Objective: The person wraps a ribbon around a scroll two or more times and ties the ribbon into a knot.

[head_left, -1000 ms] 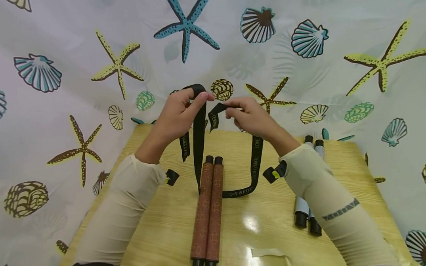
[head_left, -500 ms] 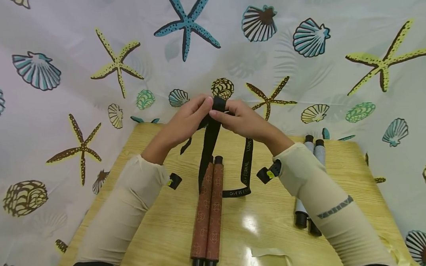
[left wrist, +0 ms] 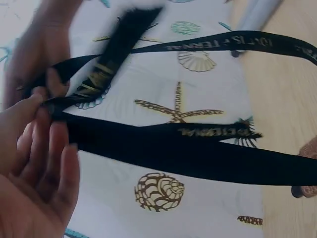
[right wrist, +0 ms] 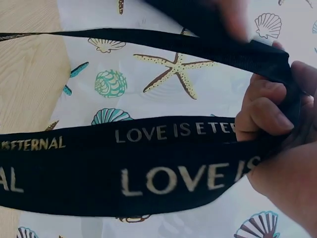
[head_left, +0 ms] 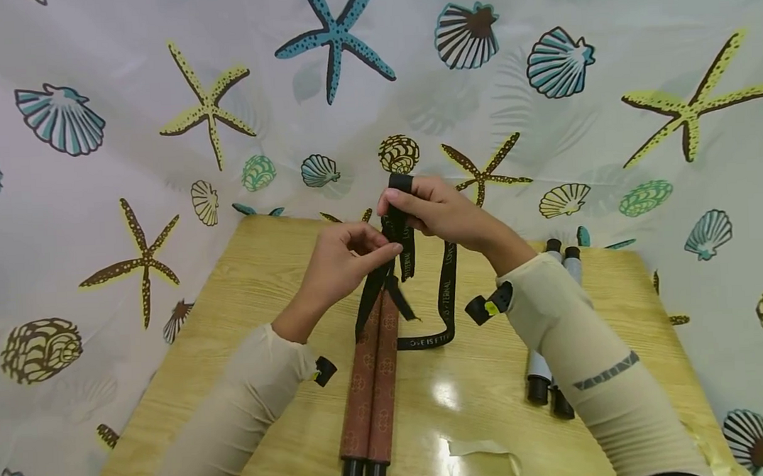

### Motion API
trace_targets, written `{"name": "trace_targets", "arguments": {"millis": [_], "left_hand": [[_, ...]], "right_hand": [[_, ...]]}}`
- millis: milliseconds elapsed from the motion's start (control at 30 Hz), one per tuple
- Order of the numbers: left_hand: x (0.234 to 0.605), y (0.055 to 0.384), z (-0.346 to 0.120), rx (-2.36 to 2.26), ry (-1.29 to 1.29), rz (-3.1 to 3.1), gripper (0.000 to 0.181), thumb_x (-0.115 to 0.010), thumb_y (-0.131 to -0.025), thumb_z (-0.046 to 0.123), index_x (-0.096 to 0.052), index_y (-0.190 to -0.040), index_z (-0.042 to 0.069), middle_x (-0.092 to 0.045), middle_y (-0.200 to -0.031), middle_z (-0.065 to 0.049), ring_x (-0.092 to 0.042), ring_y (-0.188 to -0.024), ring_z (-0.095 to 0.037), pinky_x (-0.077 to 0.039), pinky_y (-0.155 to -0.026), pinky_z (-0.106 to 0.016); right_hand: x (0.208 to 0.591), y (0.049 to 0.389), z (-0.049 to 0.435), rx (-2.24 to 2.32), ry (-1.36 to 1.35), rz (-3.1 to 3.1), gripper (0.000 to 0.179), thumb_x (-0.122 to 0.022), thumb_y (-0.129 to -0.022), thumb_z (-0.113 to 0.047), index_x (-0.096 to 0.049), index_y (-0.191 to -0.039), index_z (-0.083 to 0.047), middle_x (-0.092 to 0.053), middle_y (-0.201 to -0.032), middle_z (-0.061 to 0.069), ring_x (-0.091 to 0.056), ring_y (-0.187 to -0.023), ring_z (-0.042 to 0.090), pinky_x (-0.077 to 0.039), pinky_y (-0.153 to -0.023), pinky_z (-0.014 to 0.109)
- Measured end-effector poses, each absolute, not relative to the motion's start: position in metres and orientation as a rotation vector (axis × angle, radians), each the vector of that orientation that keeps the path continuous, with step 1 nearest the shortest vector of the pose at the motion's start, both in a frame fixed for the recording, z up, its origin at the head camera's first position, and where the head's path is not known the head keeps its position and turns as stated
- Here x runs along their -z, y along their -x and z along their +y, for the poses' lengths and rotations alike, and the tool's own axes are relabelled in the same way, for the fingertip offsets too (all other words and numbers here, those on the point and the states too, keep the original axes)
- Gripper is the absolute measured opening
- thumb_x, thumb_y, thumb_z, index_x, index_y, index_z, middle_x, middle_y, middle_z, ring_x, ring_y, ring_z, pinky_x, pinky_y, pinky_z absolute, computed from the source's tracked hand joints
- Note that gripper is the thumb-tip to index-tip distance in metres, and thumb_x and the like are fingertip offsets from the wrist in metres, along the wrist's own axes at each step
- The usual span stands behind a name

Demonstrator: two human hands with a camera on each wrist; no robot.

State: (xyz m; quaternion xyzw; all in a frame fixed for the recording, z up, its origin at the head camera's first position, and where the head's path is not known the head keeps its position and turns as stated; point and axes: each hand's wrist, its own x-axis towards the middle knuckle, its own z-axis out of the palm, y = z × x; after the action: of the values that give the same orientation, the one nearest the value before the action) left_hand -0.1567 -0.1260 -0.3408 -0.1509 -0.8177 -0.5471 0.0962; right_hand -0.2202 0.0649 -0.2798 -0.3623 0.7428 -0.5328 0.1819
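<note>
A black ribbon (head_left: 447,292) with the printed words LOVE IS ETERNAL runs up from two brown patterned rolls (head_left: 366,395) that lie side by side on the table. My right hand (head_left: 447,210) holds a folded loop of it above the far table edge. Lower and to the left, my left hand (head_left: 347,264) pinches the ribbon between thumb and fingers. Short cut ends dangle between the hands. In the left wrist view one ribbon end (left wrist: 114,54) is blurred. Lettering on the ribbon (right wrist: 163,181) shows large in the right wrist view. Where it passes round the rolls is hidden.
Two light grey rolls (head_left: 539,366) with black ends lie at the table's right, partly behind the right sleeve. A pale strip (head_left: 483,447) is near the front of the wooden table (head_left: 268,413). A shell-and-starfish patterned cloth (head_left: 478,106) hangs behind.
The hands came together and the ribbon loop passed over to the right hand. My left hand then moved down and drew away from the loop, and cut ends now hang near the right hand.
</note>
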Motion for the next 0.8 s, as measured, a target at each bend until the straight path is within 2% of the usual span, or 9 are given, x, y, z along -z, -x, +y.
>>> {"name": "trace_targets", "arguments": {"millis": [100,233,300,400,533,633,700,800], "left_hand": [[0.347,0.162,-0.118,1.467,0.355,-2.392,0.02,-0.077,-0.088,0.02,-0.063,-0.091,0.006,-0.064,-0.084,-0.009,-0.059,-0.075,-0.018,-0.049,-0.069,-0.031],[0.35,0.168,-0.116,1.452,0.368,-2.406,0.014,-0.062,-0.097,0.013,-0.063,-0.108,0.006,-0.07,-0.098,-0.011,-0.064,-0.089,-0.022,-0.053,-0.079,-0.037],[0.35,0.17,-0.117,1.516,0.413,-2.421,0.017,-0.054,-0.1,0.01,-0.066,-0.112,0.005,-0.074,-0.096,-0.012,-0.069,-0.087,-0.023,-0.053,-0.072,-0.036],[0.353,0.171,-0.121,1.598,0.484,-2.438,0.02,-0.049,-0.101,0.005,-0.067,-0.109,0.001,-0.073,-0.089,-0.016,-0.066,-0.077,-0.023,-0.047,-0.066,-0.029],[0.357,0.173,-0.13,1.599,0.519,-2.476,0.013,-0.059,-0.099,0.009,-0.068,-0.105,0.002,-0.07,-0.092,-0.016,-0.064,-0.08,-0.019,-0.051,-0.07,-0.026],[0.36,0.174,-0.137,1.521,0.494,-2.506,0.012,-0.07,-0.094,0.014,-0.068,-0.1,0.005,-0.071,-0.096,-0.013,-0.067,-0.085,-0.019,-0.054,-0.073,-0.029],[0.362,0.175,-0.139,1.434,0.482,-2.534,0.013,-0.073,-0.092,0.016,-0.066,-0.096,0.006,-0.071,-0.094,-0.011,-0.068,-0.085,-0.021,-0.053,-0.073,-0.031],[0.364,0.178,-0.14,1.304,0.486,-2.605,0.012,-0.07,-0.095,0.016,-0.061,-0.093,0.007,-0.073,-0.091,-0.01,-0.069,-0.084,-0.024,-0.048,-0.069,-0.032]], "right_hand": [[0.28,0.218,0.065,1.492,1.085,2.059,0.031,-0.04,-0.108,-0.015,-0.065,-0.099,0.0,-0.044,-0.066,-0.002,-0.03,-0.051,0.012,-0.03,-0.052,0.026],[0.281,0.216,0.067,1.466,1.135,2.05,0.031,-0.04,-0.108,-0.013,-0.065,-0.099,0.002,-0.039,-0.058,-0.004,-0.028,-0.049,0.012,-0.029,-0.051,0.027],[0.282,0.216,0.07,1.461,1.128,2.052,0.031,-0.04,-0.108,-0.013,-0.066,-0.1,0.003,-0.039,-0.058,-0.003,-0.027,-0.049,0.012,-0.028,-0.051,0.026],[0.286,0.217,0.073,1.466,1.09,2.058,0.032,-0.041,-0.108,-0.014,-0.066,-0.102,0.005,-0.04,-0.059,-0.001,-0.027,-0.05,0.012,-0.028,-0.051,0.026],[0.29,0.217,0.078,1.487,1.046,2.069,0.032,-0.041,-0.108,-0.013,-0.067,-0.104,0.004,-0.041,-0.061,-0.001,-0.029,-0.053,0.013,-0.029,-0.053,0.027],[0.291,0.216,0.079,1.493,1.041,2.075,0.032,-0.041,-0.108,-0.013,-0.068,-0.106,0.004,-0.043,-0.063,0.0,-0.03,-0.053,0.013,-0.03,-0.054,0.027],[0.292,0.215,0.079,1.493,1.04,2.073,0.032,-0.041,-0.108,-0.013,-0.068,-0.107,0.004,-0.045,-0.065,0.0,-0.031,-0.054,0.013,-0.031,-0.054,0.026],[0.294,0.215,0.078,1.488,1.039,2.067,0.031,-0.042,-0.108,-0.014,-0.068,-0.107,0.003,-0.048,-0.069,0.001,-0.033,-0.055,0.013,-0.032,-0.055,0.026]]}}
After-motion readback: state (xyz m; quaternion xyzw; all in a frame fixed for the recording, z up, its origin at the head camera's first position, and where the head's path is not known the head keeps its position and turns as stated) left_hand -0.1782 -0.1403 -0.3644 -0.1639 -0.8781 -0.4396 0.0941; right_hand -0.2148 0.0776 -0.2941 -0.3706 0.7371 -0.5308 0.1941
